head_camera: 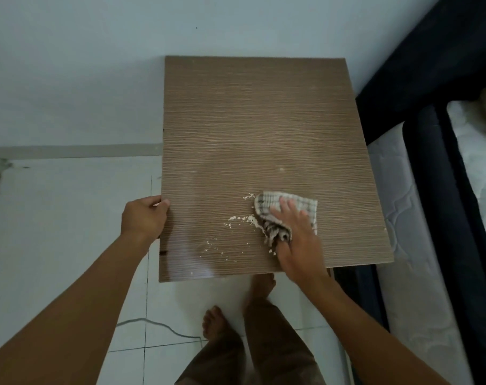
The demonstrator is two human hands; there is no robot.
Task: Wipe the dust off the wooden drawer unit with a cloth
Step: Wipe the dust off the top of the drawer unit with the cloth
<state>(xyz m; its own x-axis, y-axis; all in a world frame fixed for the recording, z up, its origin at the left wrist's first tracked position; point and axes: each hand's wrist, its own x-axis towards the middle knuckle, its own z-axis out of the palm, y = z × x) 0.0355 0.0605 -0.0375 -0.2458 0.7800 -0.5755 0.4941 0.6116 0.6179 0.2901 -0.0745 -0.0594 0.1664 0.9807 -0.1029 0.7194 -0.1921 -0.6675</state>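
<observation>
- Wooden drawer unit (264,129): seen from above, so only its top panel shows. Brown laminate with a fine horizontal grain, standing with its back edge against the wall and its right side just beside the bed. The middle of the top carries a pale, dull film.
- Cloth (300,202): checked, off-white with dark lines. It lies on the near right part of the top, spread flat at its far end and bunched into folds at its near end.
- Right hand (297,243): palm down on the cloth, fingers stretched out straight and pressing it to the panel. The bunched end sits by the thumb.
- Left hand (143,218): at the unit's left edge, fingers curled round and under the edge, thumb tip on top, grasping the panel.
- Dust crumbs (237,218): whitish flecks scattered on the top just left of the cloth, with more towards the near edge.
- Wall (83,65): plain, pale blue-grey, with a grey skirting strip (69,150) at its foot.
- Floor (69,232): white glossy tiles with dark joints. A thin grey cable (153,324) trails across it.
- Mattress (403,232): white, quilted, on its side edge to the right, set in a dark bed frame (444,56).
- Person: bare feet (217,323) on the tiles below the unit's front edge, and brown trousers (267,348).
</observation>
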